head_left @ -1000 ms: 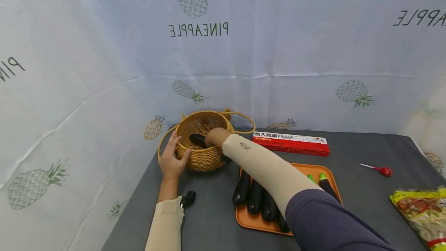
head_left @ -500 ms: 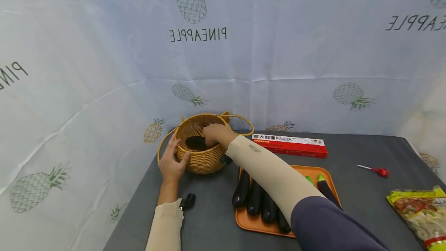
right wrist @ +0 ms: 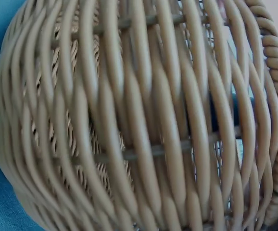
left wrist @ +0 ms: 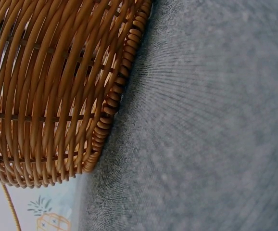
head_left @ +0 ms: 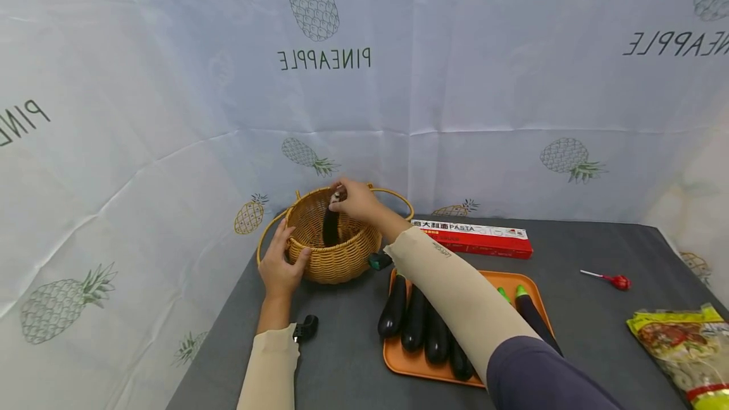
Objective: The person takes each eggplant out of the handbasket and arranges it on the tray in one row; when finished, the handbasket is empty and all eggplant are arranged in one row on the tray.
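A round wicker basket (head_left: pixel 333 264) stands at the back left of the table, its weave filling much of both wrist views. My left hand (head_left: pixel 283 271) holds the basket's left side, fingers at the rim and thumb spread across the front. Over the basket's mouth, my right hand (head_left: pixel 357 200) pinches the upper end of a dark eggplant (head_left: pixel 330 226). The eggplant hangs nearly upright, its lower part inside the basket. Several more eggplants (head_left: pixel 414 328) lie side by side on an orange tray (head_left: pixel 407 367), partly covered by my right arm.
Behind the tray lies a red and white pasta box (head_left: pixel 478 242). A red lollipop (head_left: pixel 617 281) is on the right, with a yellow-topped food packet (head_left: pixel 683 347) at the right edge. A printed curtain (head_left: pixel 455 68) hangs close behind the basket.
My right hand has risen from inside the basket to above its rim, turning the eggplant from lying sideways to upright. My left hand has stayed at the basket's side.
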A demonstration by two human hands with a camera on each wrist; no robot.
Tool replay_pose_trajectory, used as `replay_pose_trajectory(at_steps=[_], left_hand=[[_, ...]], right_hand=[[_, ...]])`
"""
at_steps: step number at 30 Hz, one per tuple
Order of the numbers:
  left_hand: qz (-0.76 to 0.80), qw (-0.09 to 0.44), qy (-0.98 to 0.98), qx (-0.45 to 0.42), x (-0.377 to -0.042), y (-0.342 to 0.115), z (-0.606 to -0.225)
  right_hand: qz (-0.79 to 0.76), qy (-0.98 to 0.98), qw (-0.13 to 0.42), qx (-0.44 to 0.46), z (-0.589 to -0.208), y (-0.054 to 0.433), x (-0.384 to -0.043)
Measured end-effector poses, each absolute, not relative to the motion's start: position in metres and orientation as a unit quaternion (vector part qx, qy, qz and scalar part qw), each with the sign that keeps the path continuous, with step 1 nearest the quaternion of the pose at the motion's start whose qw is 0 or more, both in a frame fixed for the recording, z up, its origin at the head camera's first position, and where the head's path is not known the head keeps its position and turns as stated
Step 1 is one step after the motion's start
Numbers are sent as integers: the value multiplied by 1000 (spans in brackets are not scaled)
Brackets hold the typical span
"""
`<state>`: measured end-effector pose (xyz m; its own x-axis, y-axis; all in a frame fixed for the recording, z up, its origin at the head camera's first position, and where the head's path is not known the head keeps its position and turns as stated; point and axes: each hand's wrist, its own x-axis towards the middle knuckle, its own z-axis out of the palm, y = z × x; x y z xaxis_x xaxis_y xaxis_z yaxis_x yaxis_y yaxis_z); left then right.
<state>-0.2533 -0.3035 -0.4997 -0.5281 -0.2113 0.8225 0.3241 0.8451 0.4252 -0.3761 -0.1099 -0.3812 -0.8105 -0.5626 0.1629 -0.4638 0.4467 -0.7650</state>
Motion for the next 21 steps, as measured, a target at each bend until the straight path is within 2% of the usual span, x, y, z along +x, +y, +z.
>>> replay_pose_trajectory(at_steps=[5,10,21], left_hand=[[-274,484,-831,-32,-254,-303,-501],[-280,494,-822,-38,-255,-302,-502],[-290,488,-822,-38,-256,-304,-503]], right_hand=[[-546,784,45,-291,-380,-100,-375],[-615,728,19,-300,-362,-87,-367],[-620,709,-79,-326,-302,-35,-339]])
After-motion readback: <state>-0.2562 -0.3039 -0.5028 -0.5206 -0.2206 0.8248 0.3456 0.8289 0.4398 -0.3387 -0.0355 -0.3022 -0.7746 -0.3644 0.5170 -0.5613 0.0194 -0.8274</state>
